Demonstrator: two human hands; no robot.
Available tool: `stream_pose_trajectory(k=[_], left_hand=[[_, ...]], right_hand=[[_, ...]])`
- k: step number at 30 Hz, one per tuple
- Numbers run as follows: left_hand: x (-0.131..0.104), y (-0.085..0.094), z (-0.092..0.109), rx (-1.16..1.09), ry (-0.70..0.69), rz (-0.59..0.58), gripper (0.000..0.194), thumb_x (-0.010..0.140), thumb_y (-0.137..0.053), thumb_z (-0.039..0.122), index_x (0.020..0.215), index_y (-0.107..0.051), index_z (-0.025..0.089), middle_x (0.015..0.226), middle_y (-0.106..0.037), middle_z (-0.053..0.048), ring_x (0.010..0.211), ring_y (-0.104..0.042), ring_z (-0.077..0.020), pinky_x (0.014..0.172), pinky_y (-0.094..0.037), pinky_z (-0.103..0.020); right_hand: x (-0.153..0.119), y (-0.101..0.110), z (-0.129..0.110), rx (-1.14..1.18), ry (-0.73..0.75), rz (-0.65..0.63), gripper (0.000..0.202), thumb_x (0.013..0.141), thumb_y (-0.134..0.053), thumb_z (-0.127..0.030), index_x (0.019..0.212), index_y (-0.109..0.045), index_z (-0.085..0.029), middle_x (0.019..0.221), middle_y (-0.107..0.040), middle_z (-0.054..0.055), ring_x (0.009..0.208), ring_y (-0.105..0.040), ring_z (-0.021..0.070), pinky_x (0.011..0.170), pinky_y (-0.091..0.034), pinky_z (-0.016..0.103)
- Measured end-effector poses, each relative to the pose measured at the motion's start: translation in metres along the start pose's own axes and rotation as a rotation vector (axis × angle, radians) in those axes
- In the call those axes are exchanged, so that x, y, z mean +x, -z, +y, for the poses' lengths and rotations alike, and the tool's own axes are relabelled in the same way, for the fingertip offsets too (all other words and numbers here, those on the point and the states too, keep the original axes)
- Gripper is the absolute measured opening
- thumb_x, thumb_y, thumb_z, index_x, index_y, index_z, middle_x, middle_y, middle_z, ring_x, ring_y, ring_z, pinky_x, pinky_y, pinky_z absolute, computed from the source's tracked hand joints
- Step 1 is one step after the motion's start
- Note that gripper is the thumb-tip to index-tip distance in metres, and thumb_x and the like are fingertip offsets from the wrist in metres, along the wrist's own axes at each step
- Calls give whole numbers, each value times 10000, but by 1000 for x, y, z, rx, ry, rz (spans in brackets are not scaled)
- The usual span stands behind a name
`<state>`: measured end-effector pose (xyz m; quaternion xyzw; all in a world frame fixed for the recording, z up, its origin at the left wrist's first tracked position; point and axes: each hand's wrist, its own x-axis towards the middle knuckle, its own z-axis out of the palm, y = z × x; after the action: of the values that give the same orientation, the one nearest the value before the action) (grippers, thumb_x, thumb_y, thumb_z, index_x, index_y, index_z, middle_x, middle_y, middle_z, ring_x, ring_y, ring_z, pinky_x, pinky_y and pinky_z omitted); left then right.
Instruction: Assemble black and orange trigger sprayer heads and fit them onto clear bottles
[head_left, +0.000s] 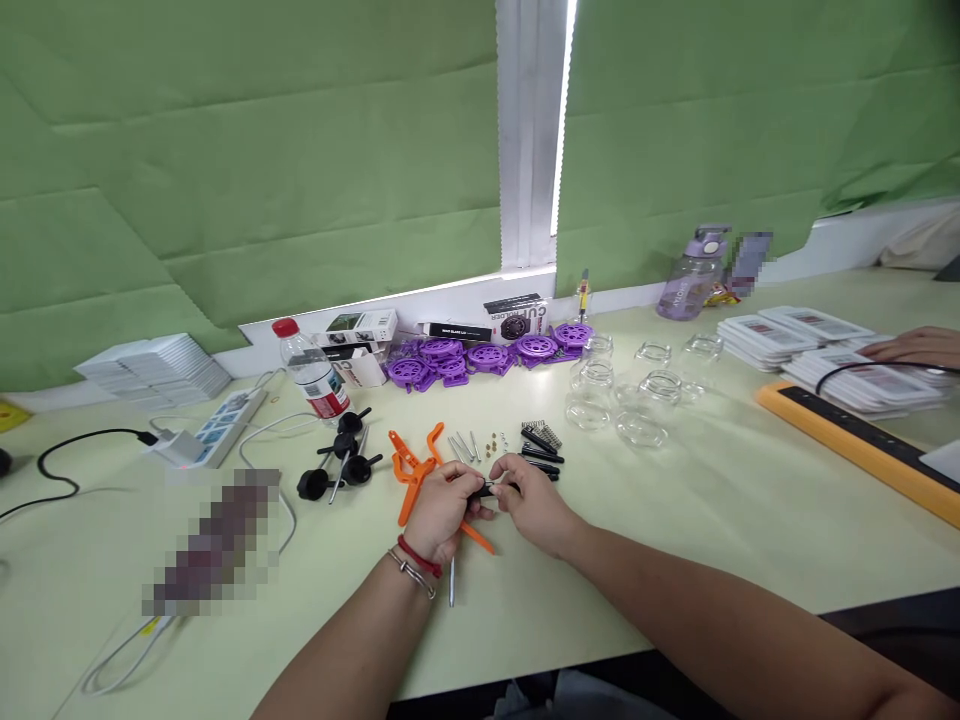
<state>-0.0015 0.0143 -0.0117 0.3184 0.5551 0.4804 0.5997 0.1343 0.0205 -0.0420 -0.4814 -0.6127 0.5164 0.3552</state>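
My left hand (441,505) and my right hand (536,505) meet over the table, both closed at the fingertips. Between them is a small black part (486,490), pinched by my left thumb and fingers. My right thumb and finger grip its other end; fine detail there is too small to make out. Orange plastic clamp pieces (411,470) lie beside and partly beneath my left hand. A metal rod (451,585) shows below that hand. Just beyond are thin metal pins (465,446), tiny brass pieces (491,445), springs (551,437) and black sleeves (541,455).
Black knobs with rods (345,465) and a red-capped bottle (311,370) stand left, near a power strip (229,425). Purple plastic parts (487,358) line the back. Clear glass jars (645,410), an orange-edged tool (855,450) and another person's hand (919,347) are right.
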Motion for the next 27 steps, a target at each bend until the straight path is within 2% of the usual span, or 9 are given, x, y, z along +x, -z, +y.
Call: stream_pose_trajectory(k=[5, 10, 15, 20, 24, 27], left_hand=[[0, -1, 2, 12, 7, 5, 78, 607, -615, 113, 615, -545, 145, 445, -464, 45, 404, -435, -72, 477, -546, -310], [0, -1, 2, 18, 8, -5, 81, 608, -618, 108, 622, -547, 145, 462, -484, 37, 413, -442, -72, 486, -550, -313], [-1, -3, 5, 14, 17, 5, 80, 604, -614, 101, 608, -547, 145, 442, -461, 45, 401, -435, -69, 477, -548, -305], [-1, -1, 3, 12, 9, -2, 85, 595, -623, 100, 605, -549, 143, 469, -484, 35, 402, -446, -69, 473, -550, -304], [0, -1, 2, 5, 8, -12, 85, 596, -625, 108, 608, -550, 145, 462, -480, 38, 400, -442, -69, 481, -555, -315], [0, -1, 2, 2, 12, -5, 85, 594, -624, 108, 606, -549, 145, 450, -469, 43, 393, -438, -68, 478, -553, -311]], right_hand=[[1, 0, 1, 7, -2, 19, 216, 791, -464, -221, 1007, -460, -230, 682, -476, -48, 594, -471, 121, 564, -385, 241], [0, 0, 0, -27, 2, 7, 99, 795, -453, -217, 883, -495, -206, 660, -466, -44, 592, -464, 117, 596, -388, 252], [0, 0, 0, 6, -6, 26, 208, 782, -471, -216, 990, -475, -215, 692, -477, -43, 610, -482, 125, 602, -397, 258], [-2, 1, -2, 5, 3, 7, 97, 787, -456, -207, 869, -506, -197, 670, -463, -39, 610, -451, 120, 614, -388, 260], [-2, 1, -3, 12, -3, 0, 92, 795, -455, -218, 884, -481, -215, 655, -438, -50, 595, -447, 119, 585, -372, 251], [-1, 1, 0, 21, -3, 4, 177, 795, -469, -234, 972, -466, -230, 695, -464, -44, 608, -468, 123, 587, -379, 252]])
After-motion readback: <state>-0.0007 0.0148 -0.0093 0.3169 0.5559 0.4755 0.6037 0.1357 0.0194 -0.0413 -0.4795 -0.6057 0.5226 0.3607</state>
